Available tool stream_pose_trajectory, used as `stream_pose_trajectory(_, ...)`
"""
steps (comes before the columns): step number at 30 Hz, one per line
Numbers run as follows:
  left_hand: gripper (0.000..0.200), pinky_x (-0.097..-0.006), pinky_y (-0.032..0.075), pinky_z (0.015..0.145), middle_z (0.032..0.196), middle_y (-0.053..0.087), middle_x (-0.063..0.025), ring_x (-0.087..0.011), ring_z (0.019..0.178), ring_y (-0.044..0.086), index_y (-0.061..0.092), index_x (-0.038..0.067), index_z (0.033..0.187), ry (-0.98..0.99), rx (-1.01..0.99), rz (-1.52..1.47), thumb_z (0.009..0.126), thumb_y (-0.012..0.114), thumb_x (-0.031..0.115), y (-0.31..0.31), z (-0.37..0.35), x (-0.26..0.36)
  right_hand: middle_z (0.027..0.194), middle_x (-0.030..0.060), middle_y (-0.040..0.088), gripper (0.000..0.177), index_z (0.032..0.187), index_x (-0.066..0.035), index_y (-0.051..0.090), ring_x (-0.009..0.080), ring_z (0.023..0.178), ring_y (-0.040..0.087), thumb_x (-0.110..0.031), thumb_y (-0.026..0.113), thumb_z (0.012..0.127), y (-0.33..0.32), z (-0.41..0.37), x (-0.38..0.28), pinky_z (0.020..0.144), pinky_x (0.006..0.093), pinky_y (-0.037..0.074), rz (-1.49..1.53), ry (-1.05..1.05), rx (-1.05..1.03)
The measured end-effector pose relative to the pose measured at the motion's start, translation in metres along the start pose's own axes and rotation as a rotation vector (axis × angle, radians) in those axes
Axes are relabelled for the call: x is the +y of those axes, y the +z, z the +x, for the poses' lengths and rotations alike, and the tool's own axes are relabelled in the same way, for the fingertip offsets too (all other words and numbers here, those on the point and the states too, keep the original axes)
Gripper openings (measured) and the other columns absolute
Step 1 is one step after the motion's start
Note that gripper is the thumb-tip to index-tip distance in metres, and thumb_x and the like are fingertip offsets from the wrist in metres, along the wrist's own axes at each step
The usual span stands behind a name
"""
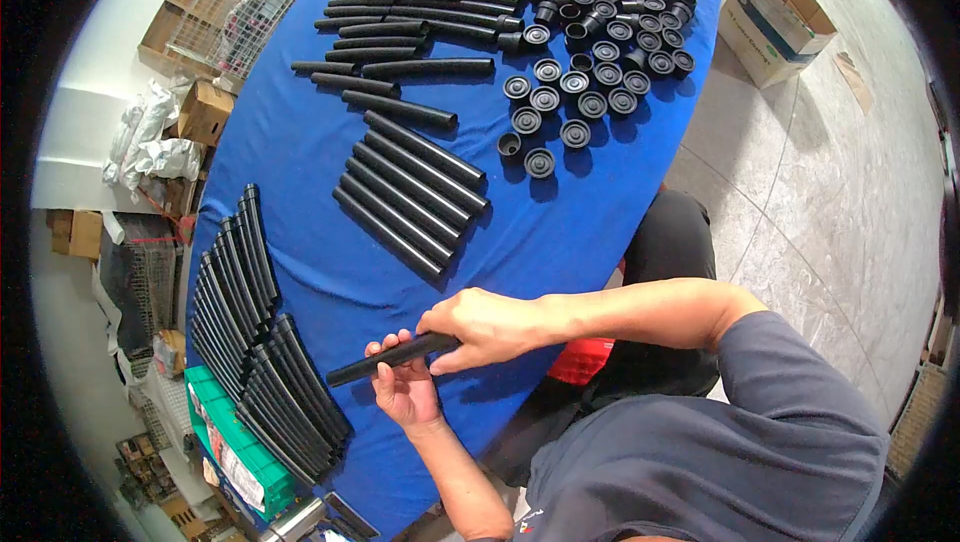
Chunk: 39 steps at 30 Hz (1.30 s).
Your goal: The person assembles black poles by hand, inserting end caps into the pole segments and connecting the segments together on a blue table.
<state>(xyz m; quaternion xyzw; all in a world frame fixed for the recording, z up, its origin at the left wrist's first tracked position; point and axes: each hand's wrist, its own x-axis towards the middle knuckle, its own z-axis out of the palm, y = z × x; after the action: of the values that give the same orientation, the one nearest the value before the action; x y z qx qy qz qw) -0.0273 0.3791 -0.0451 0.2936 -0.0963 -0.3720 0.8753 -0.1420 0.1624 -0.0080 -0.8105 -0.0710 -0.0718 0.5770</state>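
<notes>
Presently, the left hand, palm up, curls its fingers around a black pipe, and the right hand grips one end of it, above the blue cloth, near other pipes.

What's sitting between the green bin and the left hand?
In the head view, black tubes, then a strip of blue cloth, lie between the green bin and the left hand.
</notes>
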Motion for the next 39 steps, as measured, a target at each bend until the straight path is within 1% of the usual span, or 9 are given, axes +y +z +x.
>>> stream_pose_trajectory(1, 0.028, -0.0493, 0.044, 0.113, 0.129, 0.063, -0.0200, -0.0359, 0.127, 0.056, 0.059, -0.001, 0.125, 0.000, 0.014, 0.008, 0.098, 0.061, 0.008, 0.002, 0.000, 0.000, 0.095, 0.0176, 0.061, 0.034, 0.116, 0.000, 0.058, 0.0368, 0.085, 0.065, -0.014, 0.068, 0.087, -0.005, 0.002, -0.002, 0.066, 0.0474, 0.054, 0.109, 0.111, -0.094)
stream_pose_trajectory(5, 0.029, -0.0501, 0.044, 0.113, 0.130, 0.062, -0.0197, -0.0359, 0.128, 0.055, 0.058, 0.000, 0.126, -0.008, 0.035, 0.003, 0.098, 0.061, 0.008, 0.000, 0.001, -0.001, 0.087, 0.0205, 0.065, 0.036, 0.111, 0.003, 0.062, 0.0379, 0.081, 0.067, -0.022, 0.072, 0.086, 0.017, -0.001, 0.012, 0.068, 0.0453, 0.053, -0.197, -0.187, 0.263)
stream_pose_trajectory(9, 0.030, -0.0502, 0.044, 0.113, 0.130, 0.062, -0.0196, -0.0358, 0.129, 0.055, 0.058, 0.000, 0.127, -0.015, -0.017, -0.058, 0.098, 0.061, 0.008, -0.004, 0.000, 0.001, 0.086, 0.0202, 0.062, 0.033, 0.112, 0.002, 0.059, 0.0387, 0.080, 0.064, -0.016, 0.069, 0.086, -0.013, 0.001, -0.012, 0.064, 0.0478, 0.051, 0.145, 0.185, -0.114)
stream_pose_trajectory(13, 0.030, -0.0496, 0.045, 0.113, 0.130, 0.061, -0.0197, -0.0360, 0.129, 0.054, 0.058, 0.000, 0.127, -0.022, 0.060, 0.031, 0.098, 0.061, 0.007, 0.001, 0.003, -0.001, 0.088, 0.0201, 0.062, 0.029, 0.105, 0.002, 0.059, 0.0386, 0.076, 0.064, -0.016, 0.070, 0.086, 0.017, -0.001, 0.012, 0.062, 0.0478, 0.051, -0.163, -0.190, 0.282)
stream_pose_trajectory(19, 0.030, -0.0535, 0.046, 0.111, 0.132, 0.060, -0.0222, -0.0370, 0.128, 0.056, 0.057, 0.000, 0.127, -0.022, 0.018, 0.008, 0.097, 0.062, 0.006, -0.001, 0.001, 0.000, 0.091, 0.0179, 0.061, 0.030, 0.108, 0.000, 0.059, 0.0388, 0.078, 0.064, -0.016, 0.071, 0.085, -0.006, 0.002, -0.002, 0.064, 0.0477, 0.054, 0.141, 0.161, -0.064)
stream_pose_trajectory(23, 0.029, -0.0507, 0.045, 0.112, 0.134, 0.060, -0.0208, -0.0362, 0.130, 0.054, 0.058, -0.001, 0.126, -0.030, 0.042, 0.007, 0.098, 0.061, 0.007, -0.001, 0.001, -0.001, 0.092, 0.0181, 0.062, 0.030, 0.106, 0.000, 0.060, 0.0393, 0.081, 0.065, -0.018, 0.071, 0.086, 0.015, -0.002, 0.012, 0.065, 0.0489, 0.053, -0.201, -0.188, 0.251)
stream_pose_trajectory(30, 0.029, -0.0539, 0.047, 0.110, 0.130, 0.062, -0.0219, -0.0378, 0.127, 0.056, 0.057, 0.001, 0.125, -0.014, 0.056, 0.015, 0.097, 0.063, 0.006, 0.001, 0.001, -0.001, 0.092, 0.0204, 0.064, 0.032, 0.107, 0.002, 0.061, 0.0395, 0.084, 0.066, -0.019, 0.072, 0.085, -0.002, 0.001, 0.004, 0.067, 0.0471, 0.054, 0.065, 0.137, -0.010)
stream_pose_trajectory(34, 0.028, -0.0516, 0.048, 0.110, 0.129, 0.063, -0.0209, -0.0372, 0.126, 0.057, 0.058, 0.002, 0.123, -0.019, 0.077, -0.006, 0.096, 0.064, 0.007, 0.001, 0.002, -0.002, 0.092, 0.0199, 0.064, 0.033, 0.109, 0.003, 0.062, 0.0387, 0.085, 0.066, -0.020, 0.070, 0.087, 0.016, -0.006, 0.005, 0.068, 0.0473, 0.054, -0.241, -0.156, 0.192)
stream_pose_trajectory(39, 0.029, -0.0505, 0.047, 0.110, 0.129, 0.063, -0.0209, -0.0364, 0.125, 0.058, 0.058, 0.003, 0.124, -0.004, 0.059, 0.042, 0.097, 0.064, 0.009, 0.001, 0.002, -0.002, 0.093, 0.0192, 0.064, 0.035, 0.113, 0.001, 0.060, 0.0380, 0.083, 0.066, -0.021, 0.069, 0.088, 0.004, -0.002, 0.008, 0.069, 0.0485, 0.054, -0.057, -0.036, 0.093)
